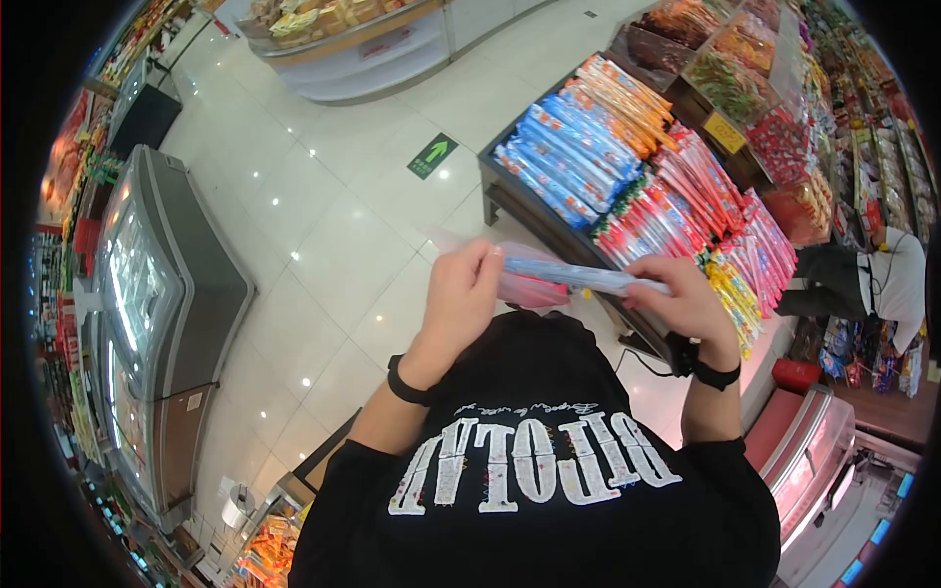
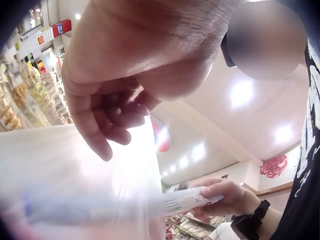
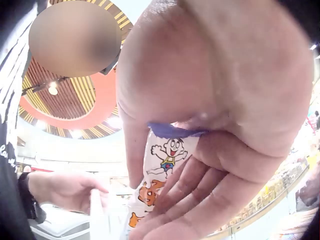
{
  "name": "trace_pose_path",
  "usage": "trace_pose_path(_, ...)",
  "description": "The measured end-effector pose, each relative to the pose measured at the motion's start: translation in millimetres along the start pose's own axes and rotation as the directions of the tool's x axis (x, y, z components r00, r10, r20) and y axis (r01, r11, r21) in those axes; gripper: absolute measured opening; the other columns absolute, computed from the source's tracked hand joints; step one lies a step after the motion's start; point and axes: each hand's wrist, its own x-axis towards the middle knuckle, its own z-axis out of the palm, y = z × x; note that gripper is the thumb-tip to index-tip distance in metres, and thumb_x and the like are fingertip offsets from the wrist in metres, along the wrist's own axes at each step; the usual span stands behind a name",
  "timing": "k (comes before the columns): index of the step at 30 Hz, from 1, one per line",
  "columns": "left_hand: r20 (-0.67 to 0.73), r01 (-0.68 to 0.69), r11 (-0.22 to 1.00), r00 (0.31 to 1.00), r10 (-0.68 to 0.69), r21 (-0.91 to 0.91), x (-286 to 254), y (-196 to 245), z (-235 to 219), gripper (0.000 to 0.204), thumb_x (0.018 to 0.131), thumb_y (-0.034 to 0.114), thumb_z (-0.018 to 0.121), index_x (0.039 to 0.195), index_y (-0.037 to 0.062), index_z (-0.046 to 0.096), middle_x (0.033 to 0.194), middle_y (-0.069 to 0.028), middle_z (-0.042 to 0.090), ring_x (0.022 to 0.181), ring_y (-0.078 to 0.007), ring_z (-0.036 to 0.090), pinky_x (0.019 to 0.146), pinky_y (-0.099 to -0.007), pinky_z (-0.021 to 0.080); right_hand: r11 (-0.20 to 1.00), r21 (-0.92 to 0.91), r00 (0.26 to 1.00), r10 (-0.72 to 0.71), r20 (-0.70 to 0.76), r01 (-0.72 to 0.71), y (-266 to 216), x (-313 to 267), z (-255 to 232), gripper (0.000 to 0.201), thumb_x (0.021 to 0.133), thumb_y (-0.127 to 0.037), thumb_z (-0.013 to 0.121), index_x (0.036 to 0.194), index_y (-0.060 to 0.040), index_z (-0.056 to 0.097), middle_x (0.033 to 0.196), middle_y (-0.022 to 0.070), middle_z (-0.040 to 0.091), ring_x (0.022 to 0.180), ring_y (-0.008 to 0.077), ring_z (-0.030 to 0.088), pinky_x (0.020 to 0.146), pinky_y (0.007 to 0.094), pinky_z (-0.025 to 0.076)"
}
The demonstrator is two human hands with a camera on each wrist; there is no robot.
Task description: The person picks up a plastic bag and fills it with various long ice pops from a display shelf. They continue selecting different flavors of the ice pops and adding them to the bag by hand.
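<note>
My left hand (image 1: pixel 463 299) pinches the edge of a thin, see-through plastic bag (image 2: pixel 60 150), its fingers curled at the bag's top in the left wrist view. Across in front of me lies a long, slim packet (image 1: pixel 578 275), whitish blue, with its far end in or behind the bag. My right hand (image 1: pixel 691 299) grips the packet's other end between thumb and fingers. Up close in the right wrist view, the wrapper (image 3: pixel 169 155) carries a cartoon child, orange print and a blue end. Something pink (image 1: pixel 534 291) shows low in the bag, mostly hidden.
A display stand to the right holds blue packets (image 1: pixel 564 162), orange packets (image 1: pixel 618 98), and pink and yellow ones. Left stands a glass-topped freezer (image 1: pixel 147 265). A curved counter (image 1: pixel 372 69) is ahead. A person (image 1: pixel 892 279) stands at the far right. A black cable (image 1: pixel 652 367) hangs by the stand.
</note>
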Motion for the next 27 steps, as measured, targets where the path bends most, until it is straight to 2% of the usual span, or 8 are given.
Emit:
trace_pose_path(4,-0.097,0.074,0.997,0.992,-0.075,-0.006,4.9,-5.2,-62.2,0.03,0.099,0.016,0.054,0.076,-0.0028,0.053,0.064,-0.0006,0.048,0.063,-0.0074,0.042,0.056,-0.0273,0.036,0.942,0.328,0.991,0.106,-0.085,-0.073,19.6,12.5,-8.0,0.018,0.095,-0.01,0.062,0.104,0.0038,0.067,0.088,0.007,0.07,0.077,0.0128,0.068,0.071,0.026,0.055)
trace_pose_path(7,-0.189,0.06,0.982,0.982,-0.025,0.179,8.6,-34.9,-106.1,0.026,0.097,0.014,0.055,0.08,-0.0049,0.058,0.063,-0.0132,0.053,0.056,-0.0183,0.048,0.055,-0.0332,0.04,0.931,0.358,0.981,0.132,-0.142,-0.074,57.4,27.2,-21.1,0.021,0.095,-0.014,0.063,0.108,0.0023,0.066,0.091,0.0091,0.071,0.079,0.015,0.069,0.072,0.0282,0.056)
trace_pose_path(15,-0.414,0.148,0.988,0.903,-0.113,0.053,8.4,-67.9,-177.0,0.027,0.097,0.012,0.054,0.076,-0.0036,0.049,0.064,-0.003,0.047,0.065,-0.0086,0.043,0.059,-0.0277,0.039,0.894,0.42,0.911,0.295,-0.287,-0.157,205.4,151.7,9.1,0.029,0.098,-0.018,0.059,0.119,0.0011,0.062,0.099,0.0088,0.071,0.087,0.0145,0.069,0.076,0.028,0.055)
trace_pose_path(18,-0.464,0.203,0.979,0.868,-0.178,0.004,8.1,-65.7,-184.3,0.028,0.098,0.011,0.053,0.073,-0.0013,0.049,0.067,-0.0011,0.048,0.067,-0.008,0.045,0.062,-0.0256,0.04,0.885,0.447,0.874,0.315,-0.371,-0.129,248.0,192.4,23.9,0.027,0.097,-0.022,0.061,0.113,-0.0003,0.065,0.103,0.0075,0.072,0.091,0.0152,0.069,0.08,0.0299,0.055)
trace_pose_path(20,-0.498,0.229,0.973,0.843,-0.202,-0.007,8.1,-65.5,-184.2,0.028,0.098,0.012,0.053,0.073,-0.0005,0.05,0.068,-0.0009,0.049,0.068,-0.0084,0.046,0.063,-0.0253,0.04,0.973,0.121,0.861,0.23,-0.453,-0.197,272.6,209.3,29.9,0.027,0.095,-0.024,0.063,0.11,-0.0013,0.067,0.106,0.0092,0.072,0.092,0.0185,0.07,0.081,0.032,0.054)
trace_pose_path(22,-0.531,0.258,0.966,0.817,-0.225,-0.013,7.7,-65.4,-182.9,0.027,0.098,0.012,0.052,0.073,0.0001,0.052,0.069,-0.0007,0.051,0.069,-0.0088,0.047,0.064,-0.0251,0.041,0.958,-0.168,0.837,0.108,-0.536,-0.232,283.3,216.2,34.9,0.026,0.09,-0.025,0.068,0.104,-0.0031,0.07,0.105,0.0126,0.07,0.094,0.0264,0.068,0.082,0.0363,0.052)
trace_pose_path(25,-0.554,0.301,0.953,0.788,-0.269,-0.033,9.4,-62.6,-175.7,0.025,0.098,0.012,0.052,0.075,0.0003,0.054,0.071,-0.0003,0.052,0.07,-0.0092,0.049,0.066,-0.025,0.041,0.869,-0.422,0.886,0.038,-0.462,-0.258,288.9,222.5,35.0,0.022,0.088,-0.022,0.068,0.1,-0.0045,0.071,0.102,0.0145,0.068,0.099,0.0336,0.064,0.086,0.0417,0.051)
trace_pose_path(27,-0.544,0.328,0.942,0.778,-0.314,-0.075,13.6,-57.3,-168.3,0.025,0.098,0.012,0.052,0.077,0.0,0.056,0.071,0.0,0.053,0.07,-0.0093,0.049,0.066,-0.0251,0.041,0.872,-0.453,0.892,-0.046,-0.449,-0.183,278.8,226.6,33.0,0.026,0.085,-0.02,0.07,0.105,-0.004,0.069,0.102,0.0147,0.065,0.1,0.0356,0.061,0.088,0.0443,0.049)
